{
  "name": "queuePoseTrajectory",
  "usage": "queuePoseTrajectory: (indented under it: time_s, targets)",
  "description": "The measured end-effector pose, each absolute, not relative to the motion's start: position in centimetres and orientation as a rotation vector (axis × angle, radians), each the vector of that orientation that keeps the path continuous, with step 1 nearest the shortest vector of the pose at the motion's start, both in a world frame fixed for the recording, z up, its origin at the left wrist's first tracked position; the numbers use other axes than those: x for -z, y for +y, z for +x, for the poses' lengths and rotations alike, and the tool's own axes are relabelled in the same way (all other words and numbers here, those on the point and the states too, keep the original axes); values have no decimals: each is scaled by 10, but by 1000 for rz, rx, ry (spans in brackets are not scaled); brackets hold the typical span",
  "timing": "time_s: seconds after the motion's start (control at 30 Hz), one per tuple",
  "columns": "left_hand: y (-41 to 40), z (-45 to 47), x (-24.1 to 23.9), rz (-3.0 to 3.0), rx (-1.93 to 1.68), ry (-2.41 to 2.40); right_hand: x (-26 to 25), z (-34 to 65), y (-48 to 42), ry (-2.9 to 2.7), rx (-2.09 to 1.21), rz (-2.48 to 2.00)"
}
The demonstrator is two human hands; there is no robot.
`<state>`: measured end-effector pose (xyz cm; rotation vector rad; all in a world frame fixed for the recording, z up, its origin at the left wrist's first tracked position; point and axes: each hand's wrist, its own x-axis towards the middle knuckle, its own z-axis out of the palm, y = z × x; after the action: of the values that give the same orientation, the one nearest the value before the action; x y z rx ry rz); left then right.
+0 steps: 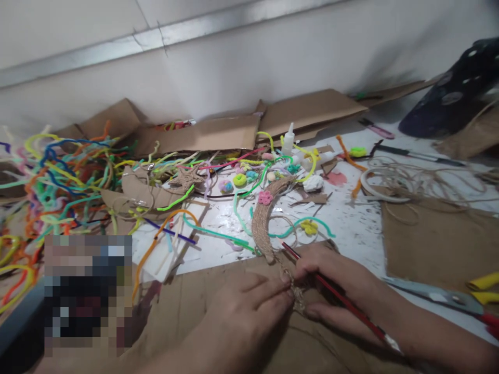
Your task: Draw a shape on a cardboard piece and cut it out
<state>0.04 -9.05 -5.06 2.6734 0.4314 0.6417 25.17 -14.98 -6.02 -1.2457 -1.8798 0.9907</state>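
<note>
My right hand (331, 275) is closed around a red and black pencil (346, 304), its sharpened end pointing up and left. Its fingers also rest by a small bundle of twine (298, 298). From the left, my left hand (253, 306) pinches that bundle, fingers pressed together, and the fingertips partly cover it. Just beyond both hands lies a crescent (260, 228) wrapped in twine, with a pink flower (265, 197) on it. A short length of twine runs from its lower tip toward my fingers. Brown cardboard (202, 296) lies under the hands.
Colourful pipe cleaners (74, 176) heap at left beside a twine-wrapped star (189, 179). A glue bottle (289, 139) stands at the back. Scissors (440, 298) and loose twine (421, 179) lie at right. A blurred-out patch (88, 296) covers something at lower left.
</note>
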Motion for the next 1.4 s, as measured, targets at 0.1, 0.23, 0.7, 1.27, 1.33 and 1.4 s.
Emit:
queuePoseTrajectory:
  time_s: [0.1, 0.23, 0.7, 1.27, 1.33, 1.4]
  targets:
    - [-90, 0, 56, 2809, -681, 358, 52, 250, -152, -1612, -1140, -1319]
    - [-91, 0, 61, 2919, -716, 384, 53, 251, -149, -1203, -1276, -1321]
    - [-93, 3, 62, 3052, -819, 497, 65, 247, -143, -866, -1390, -1334]
    - [-85, 4, 60, 3046, -828, 439, 65, 245, -140, -917, -1427, -1313]
    - [-85, 3, 60, 3064, -807, 440, 64, 245, -140, -922, -1432, -1309]
    - [-85, 2, 60, 3079, -801, 438, 64, 245, -140, -953, -1436, -1308]
